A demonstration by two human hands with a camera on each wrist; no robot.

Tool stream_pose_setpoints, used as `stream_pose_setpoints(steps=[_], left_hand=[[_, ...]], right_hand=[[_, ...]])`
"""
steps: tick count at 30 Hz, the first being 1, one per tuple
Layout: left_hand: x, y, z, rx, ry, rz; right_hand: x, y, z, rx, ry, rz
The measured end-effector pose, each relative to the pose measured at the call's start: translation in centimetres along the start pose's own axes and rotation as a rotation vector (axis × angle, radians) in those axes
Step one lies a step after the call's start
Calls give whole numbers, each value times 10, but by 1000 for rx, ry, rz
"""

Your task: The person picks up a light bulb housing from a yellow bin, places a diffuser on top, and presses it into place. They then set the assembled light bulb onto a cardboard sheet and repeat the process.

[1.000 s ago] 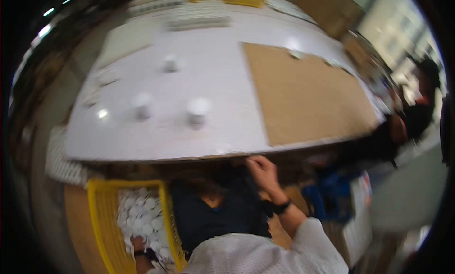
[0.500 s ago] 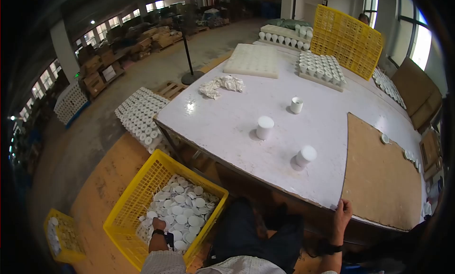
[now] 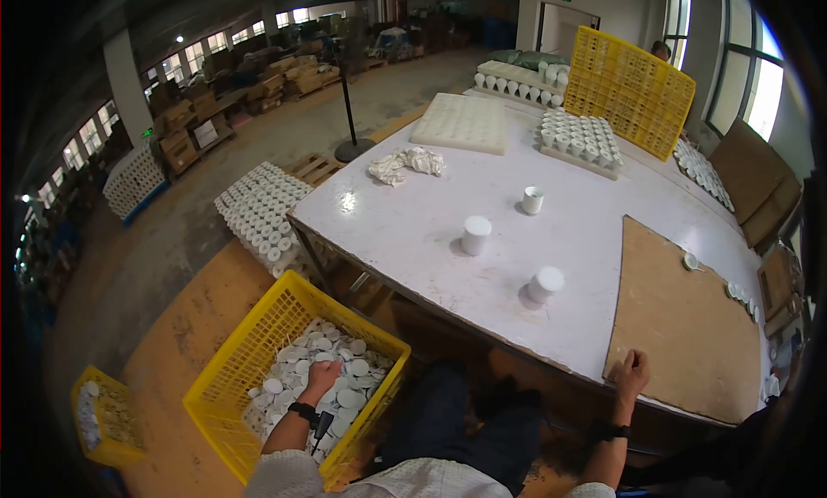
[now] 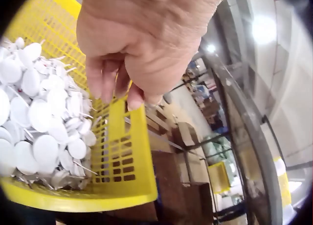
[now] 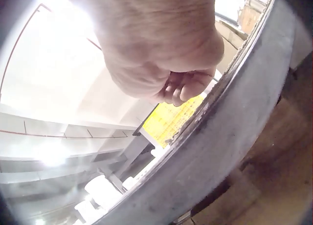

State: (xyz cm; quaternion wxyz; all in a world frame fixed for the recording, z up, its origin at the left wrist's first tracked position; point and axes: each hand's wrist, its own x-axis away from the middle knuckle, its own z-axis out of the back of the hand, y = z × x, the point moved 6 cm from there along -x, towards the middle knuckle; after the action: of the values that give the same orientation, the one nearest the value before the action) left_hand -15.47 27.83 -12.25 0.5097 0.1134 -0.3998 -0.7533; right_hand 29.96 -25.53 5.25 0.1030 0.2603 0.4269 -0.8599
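Over the heap of white round discs (image 3: 349, 399) hangs my left hand (image 3: 324, 376), inside the yellow crate (image 3: 207, 369). The left wrist view shows its fingers (image 4: 108, 78) hanging loosely downward near the crate's wall, with nothing visible in them. Many of the discs (image 4: 45, 151) have thin white stems. My right hand (image 3: 632, 376) rests at the table's front edge, by the corner of the brown cardboard sheet (image 3: 680, 326). Its fingers (image 5: 186, 90) are loosely curled, and no object shows in them.
White cylindrical pieces (image 3: 476, 236) stand on the white table (image 3: 413, 231). Behind them lie crumpled cloth (image 3: 405, 164), a pale slab (image 3: 461, 123) and a tray of white cups (image 3: 581, 145). A smaller yellow crate (image 3: 112, 420) and stacked white pieces (image 3: 263, 214) stand left.
The head view has swung left and sharpened since the first frame. In the last half second, my left hand has lifted and shifted right over the discs; my right hand has moved slightly.
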Motion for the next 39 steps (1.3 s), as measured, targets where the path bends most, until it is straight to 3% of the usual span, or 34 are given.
stream_pose_setpoints(steps=[2, 5, 7, 9, 11, 18, 20, 24, 34, 36, 39], left_hand=[[-3, 16, -16, 251, -52, -46], [-12, 4, -72, 672, -310, -72], [24, 61, -80, 417, -285, -242], [53, 114, -90, 114, -275, -221], [70, 143, -109, 241, -276, -380], [101, 199, -160, 195, -304, -590], [110, 215, -160, 92, -133, -864], [117, 214, -159, -110, -84, -988], [84, 186, -183, 11, -113, -854], [89, 195, -174, 12, -21, -846], [84, 190, -183, -13, 31, -946]], right_hand=[[-3, 1, -4, 61, 11, 41], [1, 14, -9, 161, -3, -59], [4, -3, -13, 257, 2, 81], [5, -6, -12, 260, -4, 58], [5, -7, -11, 266, -6, 37], [8, -5, -10, 229, 10, 65], [7, -6, -10, 224, 22, 67], [9, -1, -9, 219, 11, 28], [8, -1, -10, 252, 51, 72], [7, -2, -11, 267, 12, 8], [9, 0, -13, 192, -7, -60]])
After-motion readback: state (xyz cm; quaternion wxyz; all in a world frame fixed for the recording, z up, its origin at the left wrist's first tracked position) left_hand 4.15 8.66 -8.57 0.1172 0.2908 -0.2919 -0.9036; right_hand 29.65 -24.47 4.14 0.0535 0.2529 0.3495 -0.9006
